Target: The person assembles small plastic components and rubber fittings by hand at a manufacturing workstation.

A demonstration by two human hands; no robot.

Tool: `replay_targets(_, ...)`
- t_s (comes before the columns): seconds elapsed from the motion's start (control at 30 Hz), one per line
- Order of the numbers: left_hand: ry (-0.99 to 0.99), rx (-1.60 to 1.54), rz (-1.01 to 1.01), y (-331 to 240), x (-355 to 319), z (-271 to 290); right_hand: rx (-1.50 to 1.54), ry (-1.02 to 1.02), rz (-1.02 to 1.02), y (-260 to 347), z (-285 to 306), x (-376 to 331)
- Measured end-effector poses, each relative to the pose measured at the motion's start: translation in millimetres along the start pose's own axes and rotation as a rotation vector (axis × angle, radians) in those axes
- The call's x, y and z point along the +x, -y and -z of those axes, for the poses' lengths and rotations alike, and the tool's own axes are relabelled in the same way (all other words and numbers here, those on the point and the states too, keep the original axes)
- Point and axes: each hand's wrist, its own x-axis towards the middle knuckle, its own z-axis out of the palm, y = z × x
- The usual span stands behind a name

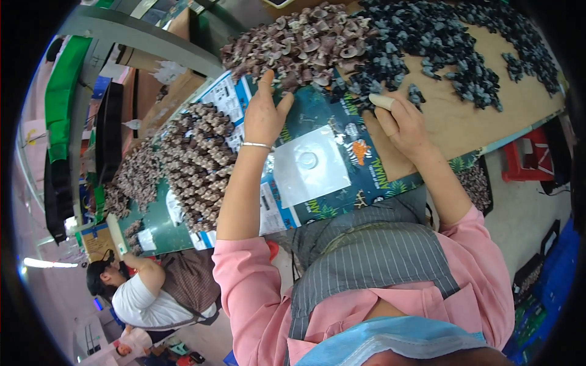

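Note:
My left hand (264,119) reaches to the near edge of a heap of small brownish-pink moulded pieces (299,46). Its thumb and index finger are apart, and nothing shows between them. Pale finger covers sit on my right hand (404,125), which is curled beside the near edge of a heap of small black-and-grey pieces (421,43). Whatever its fingertips pinch is too small to make out. Between my forearms, a clear plastic sheet (293,183) with a round ring-shaped mark (307,160) lies on a dark green printed sheet (332,210) with animal pictures.
To the left, brown-and-cream pieces (198,165) stand in close rows, with looser heaps (137,171) beyond. Brown cardboard (476,116) lies under the dark pieces. A red crate (528,157) is at the right. Another person (155,287) works at the table's left end.

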Motion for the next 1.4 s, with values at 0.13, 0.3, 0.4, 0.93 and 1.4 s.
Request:
replay_targets(0.13, -0.134, -0.033, -0.118, 19, 7, -24, -0.073, 0.032, -0.037, -2, 1, -3)
replay_targets(0.3, -0.030, -0.196, 0.055, 24, -24, -9, -0.289, 0.179, 0.184, 3, 2, 0)
replay_targets(0.4, -0.091, -0.665, 0.222, 12, -58, 6, -0.167, 0.245, 0.151, 2, 5, -1)
replay_targets(0.93, -0.171, -1.475, 0.520, -16, -187, 15, -0.297, 0.428, 0.235, 33, -9, 13)
replay_targets(1.4, -0.221, -1.596, 0.421, 4, -200, -5, -0.363, 0.402, 0.018, 52, 0, 4)
